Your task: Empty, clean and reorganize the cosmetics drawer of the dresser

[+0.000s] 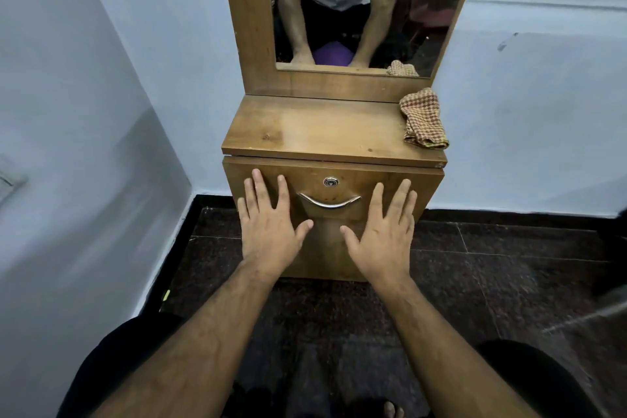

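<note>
A small wooden dresser (pixel 325 129) stands against the wall with its drawer front (pixel 334 248) pushed in. A curved metal handle (pixel 329 202) and a round lock (pixel 330 181) sit at the drawer's upper middle. My left hand (pixel 271 224) lies flat with fingers spread on the drawer front, left of the handle. My right hand (pixel 385 231) is spread the same way to the right of the handle. Neither hand holds anything. The drawer's contents are hidden. A checked cloth (pixel 422 119) lies crumpled on the dresser top at the back right.
A tall mirror (pixel 342 3) in a wooden frame rises behind the dresser top and reflects a seated person's arms and white shirt. White walls close in on the left and behind. The floor (pixel 509 265) is dark stone tile. My knees show at the bottom corners.
</note>
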The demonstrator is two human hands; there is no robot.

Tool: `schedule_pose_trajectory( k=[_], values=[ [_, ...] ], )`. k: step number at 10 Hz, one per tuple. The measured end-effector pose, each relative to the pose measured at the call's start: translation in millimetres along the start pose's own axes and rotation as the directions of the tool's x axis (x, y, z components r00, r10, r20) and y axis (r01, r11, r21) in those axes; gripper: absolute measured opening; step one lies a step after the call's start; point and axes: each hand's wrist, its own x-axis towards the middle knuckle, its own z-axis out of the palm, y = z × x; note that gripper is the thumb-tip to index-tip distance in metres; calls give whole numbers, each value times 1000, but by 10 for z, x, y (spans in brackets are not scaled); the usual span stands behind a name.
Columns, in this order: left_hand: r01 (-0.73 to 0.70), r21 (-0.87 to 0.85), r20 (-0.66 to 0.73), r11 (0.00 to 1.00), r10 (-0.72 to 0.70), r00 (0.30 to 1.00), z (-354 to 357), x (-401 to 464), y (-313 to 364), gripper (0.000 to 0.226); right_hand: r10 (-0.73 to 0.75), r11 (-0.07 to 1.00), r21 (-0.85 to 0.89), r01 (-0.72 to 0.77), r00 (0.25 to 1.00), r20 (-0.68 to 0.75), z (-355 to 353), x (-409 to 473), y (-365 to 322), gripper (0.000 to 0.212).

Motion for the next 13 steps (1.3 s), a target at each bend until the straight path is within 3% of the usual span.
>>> schedule_pose_trajectory(
  k=[8,13],
  values=[
    [-20,-52,9,998,21,1000,98,328,-104,91,-48,996,83,37,990,135,31,374,142,91],
    [-254,-47,-83,966,250,965,-784,-280,-136,83,-200,980,16,200,978,49,-857,-193,87,93]
  ],
)
